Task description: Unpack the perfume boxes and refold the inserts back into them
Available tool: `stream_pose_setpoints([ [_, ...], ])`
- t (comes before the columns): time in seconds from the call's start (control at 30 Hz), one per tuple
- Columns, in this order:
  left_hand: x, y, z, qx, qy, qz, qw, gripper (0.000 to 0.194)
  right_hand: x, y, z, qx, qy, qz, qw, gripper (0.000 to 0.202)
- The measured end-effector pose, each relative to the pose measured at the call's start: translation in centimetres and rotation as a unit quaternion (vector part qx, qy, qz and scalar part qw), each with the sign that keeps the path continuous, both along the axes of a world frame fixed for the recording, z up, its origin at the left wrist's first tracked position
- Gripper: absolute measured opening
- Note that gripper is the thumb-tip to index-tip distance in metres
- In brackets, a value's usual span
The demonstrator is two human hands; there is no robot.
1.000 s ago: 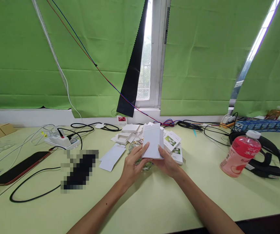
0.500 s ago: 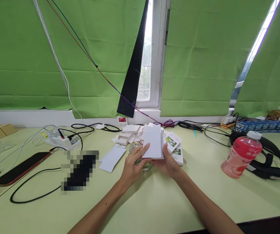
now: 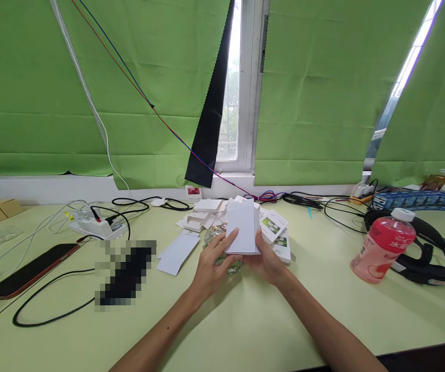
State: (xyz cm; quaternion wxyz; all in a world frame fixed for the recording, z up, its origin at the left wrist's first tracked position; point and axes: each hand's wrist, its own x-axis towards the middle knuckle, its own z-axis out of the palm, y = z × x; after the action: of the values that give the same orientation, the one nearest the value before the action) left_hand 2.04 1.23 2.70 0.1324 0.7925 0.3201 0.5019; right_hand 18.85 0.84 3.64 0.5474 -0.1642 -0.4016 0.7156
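Between my two hands I hold a small white cardboard box (image 3: 241, 227), tilted with its plain broad face toward me. My left hand (image 3: 213, 263) grips its left side, the fingers along the edge and near the bottom. On the other side my right hand (image 3: 266, 261) closes round the lower right edge. Behind and below lie glassy, greenish round items (image 3: 233, 267), partly hidden by my hands. To the right rest white boxes printed with a flower picture (image 3: 273, 226). Flat white card pieces (image 3: 178, 251) lie left of my left hand, and more white boxes (image 3: 207, 206) are heaped behind.
A pink drink bottle (image 3: 383, 248) stands at right before a black headset (image 3: 427, 258). On the left are a phone (image 3: 31, 271), a white power strip (image 3: 98, 226), a blurred-out dark object (image 3: 127, 274) and cables. Green blinds (image 3: 342, 93) hang behind the table.
The hands keep their hold on the white box, which tilts and sits almost the same. The whole view has shifted very slightly.
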Motion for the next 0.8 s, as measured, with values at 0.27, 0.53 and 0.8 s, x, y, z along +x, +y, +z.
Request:
stream_pose_setpoints([
  [0.27, 0.11, -0.13, -0.05, 0.006, 0.003, 0.018, 1.0, 0.049, -0.01, -0.04, -0.24, 0.008, -0.002, -0.003, 1.0, 0.059],
  [0.53, 0.08, -0.07, 0.01, 0.03, 0.019, 0.022, 0.999, 0.051, -0.05, -0.23, 0.1, 0.013, -0.004, -0.003, 1.0, 0.061],
  [0.8, 0.02, 0.08, -0.19, 0.03, 0.019, 0.013, 0.999, 0.051, -0.03, -0.08, -0.15, 0.031, 0.015, 0.015, 0.999, 0.057],
])
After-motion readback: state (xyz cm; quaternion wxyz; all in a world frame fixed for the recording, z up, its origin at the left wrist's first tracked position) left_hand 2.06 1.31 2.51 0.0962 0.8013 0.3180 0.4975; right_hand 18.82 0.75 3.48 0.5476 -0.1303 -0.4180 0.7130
